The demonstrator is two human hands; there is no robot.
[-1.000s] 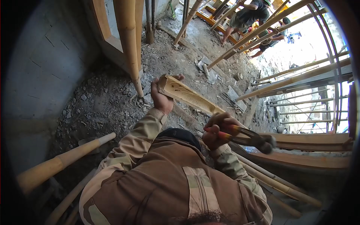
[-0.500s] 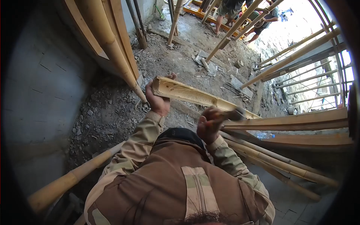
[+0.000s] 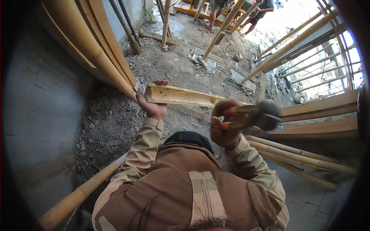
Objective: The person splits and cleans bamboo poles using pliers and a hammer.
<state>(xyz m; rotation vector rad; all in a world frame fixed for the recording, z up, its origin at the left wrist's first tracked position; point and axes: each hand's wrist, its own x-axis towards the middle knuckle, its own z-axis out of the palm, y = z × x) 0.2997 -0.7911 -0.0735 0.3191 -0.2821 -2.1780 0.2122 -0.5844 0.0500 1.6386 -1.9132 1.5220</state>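
My left hand (image 3: 152, 104) supports the near-left end of a split bamboo piece (image 3: 185, 96), fingers wrapped round its underside. The hollow, pale inner face of the bamboo is turned toward me, and its far end passes behind my right hand (image 3: 226, 127). That right hand is closed on pincers (image 3: 250, 115) with red-and-yellow grips and a rounded dark metal head, smeared by motion. The pincers' head points right, raised in front of the bamboo's right part.
A thick bamboo pole (image 3: 83, 40) and wooden boards (image 3: 110, 42) lean at left beside a grey block wall (image 3: 46, 111). Bamboo props (image 3: 216, 42) stand ahead on rubble ground (image 3: 162, 65). Wooden beams (image 3: 320, 109) lie at right. Other people (image 3: 214, 15) are at the back.
My right hand has moved right and up with the pincers, which now appear larger. My left hand and the bamboo piece have shifted slightly left as the view moved.
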